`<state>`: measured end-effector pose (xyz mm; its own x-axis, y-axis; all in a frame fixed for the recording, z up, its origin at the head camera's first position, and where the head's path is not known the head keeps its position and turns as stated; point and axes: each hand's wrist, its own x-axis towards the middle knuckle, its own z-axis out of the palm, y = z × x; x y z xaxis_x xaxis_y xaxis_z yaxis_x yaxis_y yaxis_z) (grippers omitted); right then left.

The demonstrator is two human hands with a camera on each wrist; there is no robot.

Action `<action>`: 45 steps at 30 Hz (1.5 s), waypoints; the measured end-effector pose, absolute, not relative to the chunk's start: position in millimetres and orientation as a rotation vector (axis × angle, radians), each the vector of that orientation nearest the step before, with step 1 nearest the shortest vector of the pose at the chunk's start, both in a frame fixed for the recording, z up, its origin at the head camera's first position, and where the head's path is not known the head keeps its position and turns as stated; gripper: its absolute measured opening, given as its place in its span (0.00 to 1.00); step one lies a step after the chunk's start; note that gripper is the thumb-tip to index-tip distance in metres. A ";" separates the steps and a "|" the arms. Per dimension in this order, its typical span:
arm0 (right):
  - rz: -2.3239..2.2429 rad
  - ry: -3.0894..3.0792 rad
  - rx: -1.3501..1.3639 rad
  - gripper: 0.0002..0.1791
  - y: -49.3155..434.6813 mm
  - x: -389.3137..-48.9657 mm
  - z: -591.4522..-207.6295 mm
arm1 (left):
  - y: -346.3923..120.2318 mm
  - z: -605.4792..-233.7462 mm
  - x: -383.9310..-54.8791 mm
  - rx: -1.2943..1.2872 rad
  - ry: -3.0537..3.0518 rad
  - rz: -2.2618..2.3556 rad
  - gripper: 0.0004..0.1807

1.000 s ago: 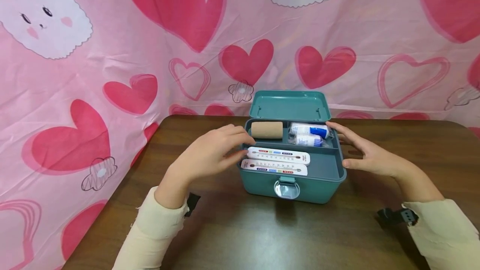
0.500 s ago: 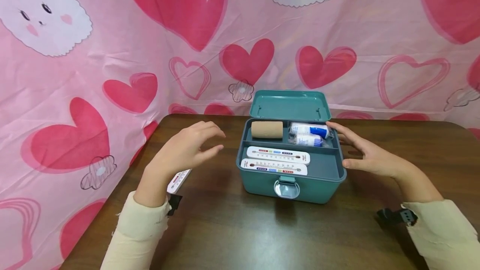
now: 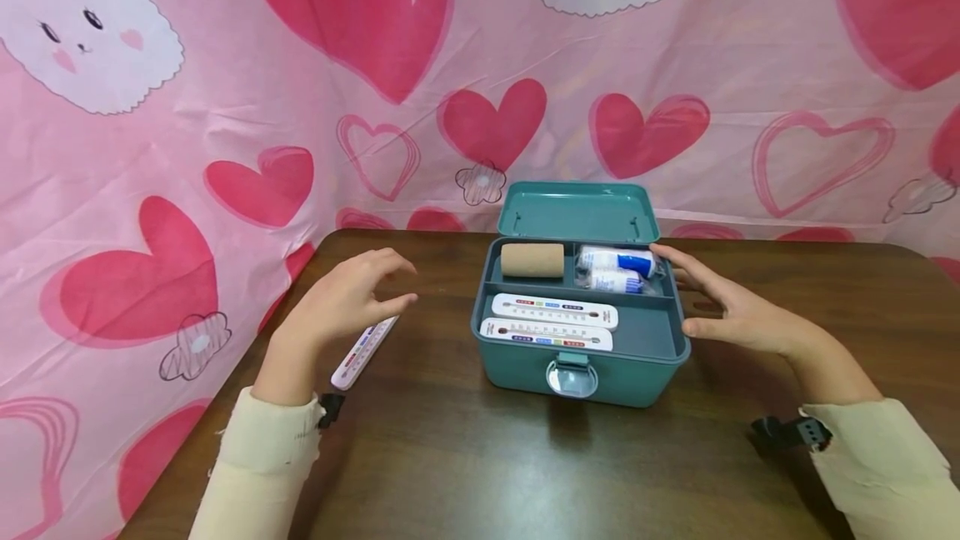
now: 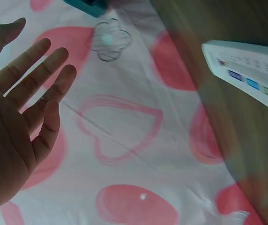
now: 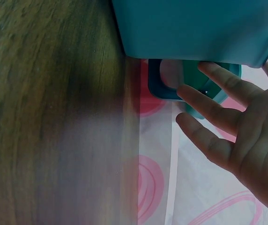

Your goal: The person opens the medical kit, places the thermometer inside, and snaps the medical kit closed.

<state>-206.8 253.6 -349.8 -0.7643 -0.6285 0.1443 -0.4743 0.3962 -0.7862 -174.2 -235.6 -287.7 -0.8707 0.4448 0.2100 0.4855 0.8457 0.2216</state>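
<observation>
A teal box (image 3: 633,375) stands on the table with its lid (image 3: 577,215) raised. Two white thermometers lie in the front compartment, a rear one (image 3: 536,307) and a front one (image 3: 543,334). A third thermometer (image 3: 360,357) lies on the table left of the box, and in the left wrist view this thermometer (image 4: 251,77) is at the right. Just over it hovers my left hand (image 3: 326,311), loosely spread and holding nothing. Against the box's right side, my right hand (image 3: 750,319) touches the rim with extended fingers; the right wrist view shows several fingers (image 5: 218,115) spread beside the wall.
At the back of the box, a tan roll (image 3: 532,261) fills the left compartment and plastic-wrapped white-and-blue rolls (image 3: 618,263) the right one. A clear latch (image 3: 572,377) hangs at the front. Behind the wooden table (image 3: 480,473) hangs a pink heart-patterned cloth (image 3: 555,48).
My left hand has drawn away leftward from the box's left rim, uncovering the thermometer on the table. My right hand stays at the box's right side.
</observation>
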 end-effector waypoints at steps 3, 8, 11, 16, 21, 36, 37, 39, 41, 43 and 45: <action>-1.303 2.474 -0.984 0.50 252.8 -206.3 -349.8 | -244.4 -294.3 -180.8 -0.678 -2.912 -0.414 0.17; -1.302 2.471 -0.987 0.50 252.6 -205.7 -349.4 | -259.6 -303.1 -188.9 -0.572 -2.973 -0.419 0.17; -1.302 2.473 -0.991 0.51 253.2 -205.5 -349.0 | -266.0 -308.0 -193.5 -0.539 -3.000 -0.431 0.18; -1.298 2.479 -0.980 0.51 253.7 -205.6 -348.8 | -276.7 -319.5 -203.7 -0.510 -3.034 -0.380 0.19; -1.299 2.476 -0.985 0.51 253.3 -206.8 -349.0 | -284.9 -332.0 -211.9 -0.548 -3.058 -0.367 0.18; -1.293 2.481 -0.949 0.51 252.8 -208.7 -346.4 | -290.4 -349.9 -226.4 -0.531 -3.190 -0.460 0.20; -1.291 2.483 -0.948 0.51 252.7 -208.7 -346.5 | -290.5 -350.2 -226.9 -0.532 -3.200 -0.464 0.20; -1.293 2.484 -0.943 0.51 252.5 -208.4 -346.5 | -291.1 -351.2 -228.1 -0.545 -3.213 -0.468 0.21; -1.298 2.482 -0.939 0.50 252.6 -208.0 -346.6 | -291.1 -352.5 -229.3 -0.539 -3.231 -0.473 0.21; -1.301 2.477 -0.931 0.50 252.9 -207.4 -347.2 | -290.8 -353.8 -229.8 -0.534 -3.253 -0.477 0.20; -1.302 2.474 -0.928 0.50 253.5 -206.5 -347.7 | -289.9 -355.0 -230.1 -0.538 -3.272 -0.495 0.19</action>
